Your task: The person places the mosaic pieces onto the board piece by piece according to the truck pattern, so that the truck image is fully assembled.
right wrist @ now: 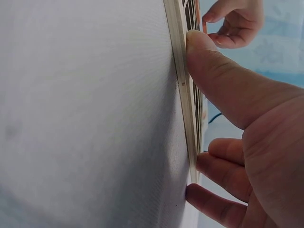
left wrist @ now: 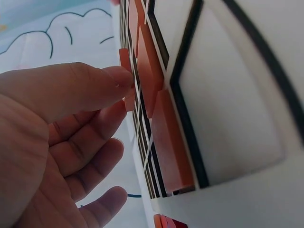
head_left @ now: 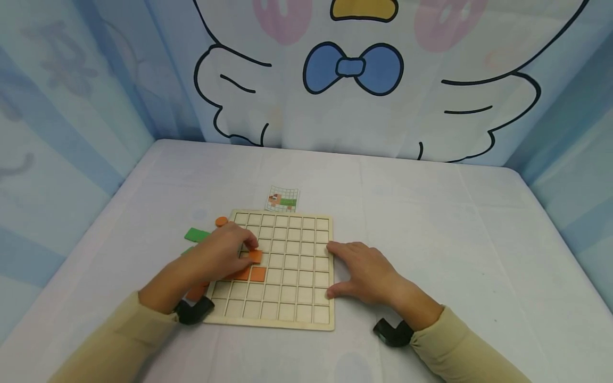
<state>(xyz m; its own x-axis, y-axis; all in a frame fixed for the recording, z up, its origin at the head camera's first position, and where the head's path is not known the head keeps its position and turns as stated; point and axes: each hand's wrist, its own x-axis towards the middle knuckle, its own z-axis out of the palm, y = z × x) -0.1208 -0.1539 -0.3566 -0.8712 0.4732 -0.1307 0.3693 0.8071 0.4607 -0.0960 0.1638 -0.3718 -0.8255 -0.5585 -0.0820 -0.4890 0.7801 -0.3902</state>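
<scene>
Board: A thin, flat, square-looking panel (head_left: 290, 263) of pale, wood-like material, divided into rows of small square cells by dark lines, with a plain smooth rim. It lies flat on a white cloth (head_left: 431, 213) that has soft creases and faint pale prints.
Held tile: A small flat orange square (head_left: 256, 257) with straight edges, its thickness showing from the left wrist. It is over the left part of the panel; whether its underside touches the cells, I cannot tell.
Left hand: The left hand (head_left: 223, 250) reaches over the panel's left side, and its thumb and index finger pinch the orange square close together. The square sticks out past the fingertips, towards the middle of the panel. The other fingers bend loosely.
Orange row: Flat orange tiles (head_left: 258, 274) sit side by side in the cells just nearer the person than the pinched square, partly covered by the hand.
Right hand: The right hand (head_left: 367, 271) rests at the panel's right edge, thumb and fingers spread wide, the tips touching the rim.
Loose pieces: Left of the panel lie an orange disc (head_left: 221, 221), near its far corner, and a flat green strip (head_left: 197, 235), partly hidden by the left forearm.
Card: A little sheet (head_left: 282, 199) with a printed grid and a coloured picture lies at the panel's far edge.
</scene>
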